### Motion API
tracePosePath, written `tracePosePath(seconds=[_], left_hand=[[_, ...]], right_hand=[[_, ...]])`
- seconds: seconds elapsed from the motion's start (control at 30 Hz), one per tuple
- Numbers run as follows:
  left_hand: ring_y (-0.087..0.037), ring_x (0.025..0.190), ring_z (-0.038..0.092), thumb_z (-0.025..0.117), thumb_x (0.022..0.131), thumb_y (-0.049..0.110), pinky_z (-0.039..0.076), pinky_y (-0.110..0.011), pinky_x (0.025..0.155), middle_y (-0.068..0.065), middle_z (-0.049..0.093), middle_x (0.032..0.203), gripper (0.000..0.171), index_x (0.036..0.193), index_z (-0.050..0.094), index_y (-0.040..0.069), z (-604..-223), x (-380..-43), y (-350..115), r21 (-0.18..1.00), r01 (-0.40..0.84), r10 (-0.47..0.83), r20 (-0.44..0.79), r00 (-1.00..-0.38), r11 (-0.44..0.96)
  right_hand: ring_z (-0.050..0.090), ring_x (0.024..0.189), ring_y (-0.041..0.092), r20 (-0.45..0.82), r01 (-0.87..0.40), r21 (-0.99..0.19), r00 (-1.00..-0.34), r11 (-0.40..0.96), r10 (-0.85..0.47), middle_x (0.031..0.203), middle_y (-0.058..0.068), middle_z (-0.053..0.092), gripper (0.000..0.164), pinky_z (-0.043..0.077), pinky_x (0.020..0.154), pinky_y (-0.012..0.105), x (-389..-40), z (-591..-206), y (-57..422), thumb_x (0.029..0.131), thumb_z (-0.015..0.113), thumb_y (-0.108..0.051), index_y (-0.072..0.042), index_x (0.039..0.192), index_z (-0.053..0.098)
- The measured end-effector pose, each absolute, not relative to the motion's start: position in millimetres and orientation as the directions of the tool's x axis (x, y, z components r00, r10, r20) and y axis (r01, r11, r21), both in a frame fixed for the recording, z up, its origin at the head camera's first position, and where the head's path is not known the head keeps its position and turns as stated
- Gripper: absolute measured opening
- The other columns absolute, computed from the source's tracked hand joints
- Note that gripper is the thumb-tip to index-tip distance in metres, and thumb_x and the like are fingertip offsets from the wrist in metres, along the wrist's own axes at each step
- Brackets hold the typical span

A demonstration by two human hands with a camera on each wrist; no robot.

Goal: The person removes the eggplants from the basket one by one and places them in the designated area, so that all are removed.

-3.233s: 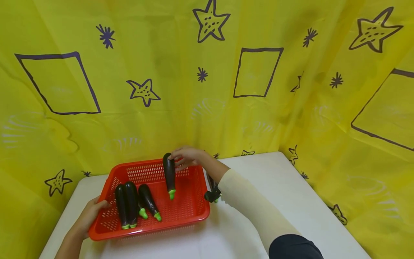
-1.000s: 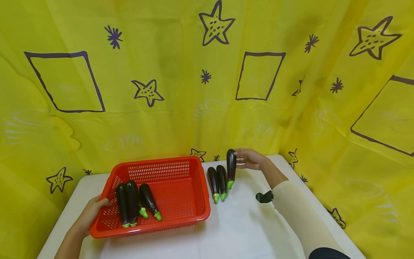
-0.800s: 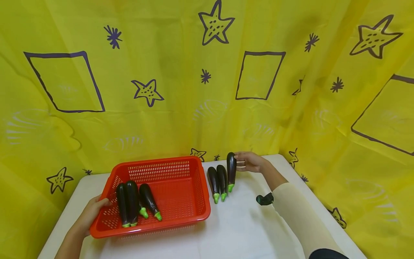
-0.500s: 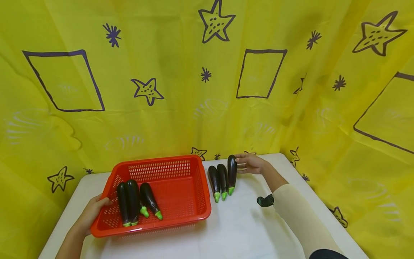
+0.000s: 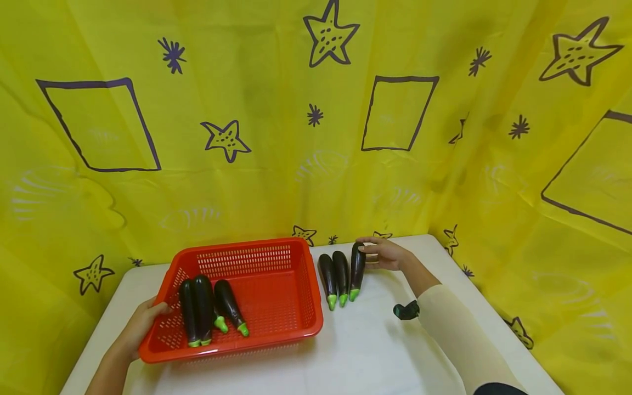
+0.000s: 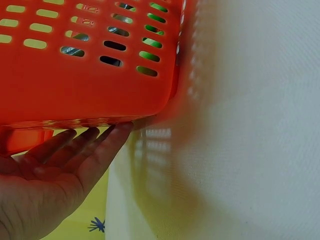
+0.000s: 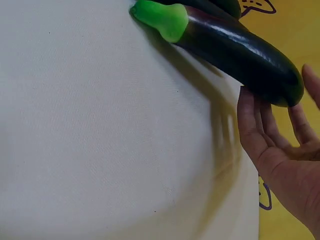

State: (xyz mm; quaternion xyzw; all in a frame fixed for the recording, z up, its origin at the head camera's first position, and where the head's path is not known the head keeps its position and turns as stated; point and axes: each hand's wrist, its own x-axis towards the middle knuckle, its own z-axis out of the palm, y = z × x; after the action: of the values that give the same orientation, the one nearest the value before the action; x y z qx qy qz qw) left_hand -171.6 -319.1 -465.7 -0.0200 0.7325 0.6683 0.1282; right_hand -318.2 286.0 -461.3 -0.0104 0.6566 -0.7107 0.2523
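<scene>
In the head view, my right hand [image 5: 387,256] holds an eggplant [image 5: 357,271] by its rounded far end, the green stem end towards me. The right wrist view shows fingers beneath that eggplant [image 7: 245,55] and the thumb by its tip; its rounded end is raised off the table. Just left of it, two more eggplants [image 5: 327,274] lie side by side. My left hand [image 5: 140,328] grips the left side of a red plastic basket [image 5: 276,337], thumb over the rim. In the left wrist view, its fingers [image 6: 100,155] press against the basket's underside. Several eggplants [image 5: 203,307] lie in the basket's left half.
The white table [image 5: 355,351] extends in front of and right of the basket. A yellow patterned curtain [image 5: 266,197] hangs behind and along the sides. A small dark object [image 5: 406,310] sits at my right sleeve [image 5: 459,334].
My right hand has carried an eggplant from over the basket to the table's right side, then lowered it and shifted it slightly right beside the other two. The left hand stays on the basket.
</scene>
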Motion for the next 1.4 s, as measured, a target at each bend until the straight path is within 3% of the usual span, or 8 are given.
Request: tracePosePath(seconds=[0.2,0.37,0.57,0.93,1.23,1.4], left_hand=[[-0.022,0.092,0.071,0.033,0.103,0.005,0.063,-0.047,0.080,-0.013,0.067,0.112,0.052,0.147,0.024,-0.021,-466.9,-172.8,-319.8,0.974,-0.200,0.151,-0.215,-0.965,0.110],[-0.023,0.092,0.071,0.034,0.102,0.005,0.063,-0.047,0.080,-0.012,0.066,0.113,0.053,0.148,0.025,-0.019,-467.0,-173.4,-320.4,0.972,-0.203,0.143,-0.219,-0.965,0.116],[-0.023,0.092,0.071,0.034,0.102,0.006,0.063,-0.048,0.080,-0.012,0.066,0.112,0.053,0.147,0.025,-0.020,-467.3,-173.0,-320.6,0.971,-0.209,0.147,-0.225,-0.963,0.116],[-0.023,0.092,0.071,0.033,0.102,0.005,0.063,-0.048,0.080,-0.013,0.066,0.112,0.053,0.148,0.024,-0.020,-467.2,-173.5,-320.3,0.972,-0.204,0.148,-0.220,-0.964,0.114],[-0.023,0.092,0.071,0.034,0.102,0.005,0.063,-0.048,0.080,-0.013,0.066,0.112,0.053,0.147,0.025,-0.020,-466.6,-172.7,-319.9,0.973,-0.200,0.145,-0.215,-0.966,0.112],[-0.023,0.092,0.071,0.034,0.102,0.005,0.063,-0.048,0.079,-0.013,0.066,0.111,0.052,0.146,0.026,-0.020,-466.7,-172.0,-319.2,0.973,-0.201,0.138,-0.216,-0.967,0.111]], right_hand=[[0.066,0.101,0.023,-0.303,0.315,-0.949,-0.895,0.018,-0.327,0.130,0.018,0.052,0.044,0.059,0.091,0.037,-323.1,-468.4,284.4,0.106,0.055,0.001,0.008,0.149,0.045],[0.067,0.092,0.016,-0.279,0.256,-0.960,-0.905,0.110,-0.323,0.113,0.010,0.065,0.049,0.057,0.089,0.032,-326.7,-471.2,282.0,0.106,0.053,0.002,0.015,0.151,0.039],[0.064,0.087,0.014,-0.271,0.227,-0.959,-0.911,0.170,-0.310,0.103,0.004,0.066,0.050,0.057,0.093,0.035,-327.4,-470.6,276.9,0.106,0.053,0.002,0.018,0.151,0.038],[0.068,0.090,0.012,-0.254,0.189,-0.956,-0.915,0.224,-0.313,0.106,0.008,0.071,0.048,0.058,0.088,0.030,-329.0,-475.9,271.3,0.103,0.057,0.004,0.018,0.147,0.043],[0.067,0.095,0.016,-0.254,0.175,-0.948,-0.919,0.266,-0.301,0.126,0.025,0.065,0.047,0.055,0.101,0.042,-326.3,-472.6,266.2,0.100,0.059,0.007,0.019,0.144,0.046],[0.067,0.095,0.017,-0.257,0.175,-0.945,-0.919,0.274,-0.298,0.128,0.028,0.063,0.049,0.055,0.102,0.045,-326.8,-470.8,264.9,0.098,0.062,0.007,0.018,0.143,0.046]])
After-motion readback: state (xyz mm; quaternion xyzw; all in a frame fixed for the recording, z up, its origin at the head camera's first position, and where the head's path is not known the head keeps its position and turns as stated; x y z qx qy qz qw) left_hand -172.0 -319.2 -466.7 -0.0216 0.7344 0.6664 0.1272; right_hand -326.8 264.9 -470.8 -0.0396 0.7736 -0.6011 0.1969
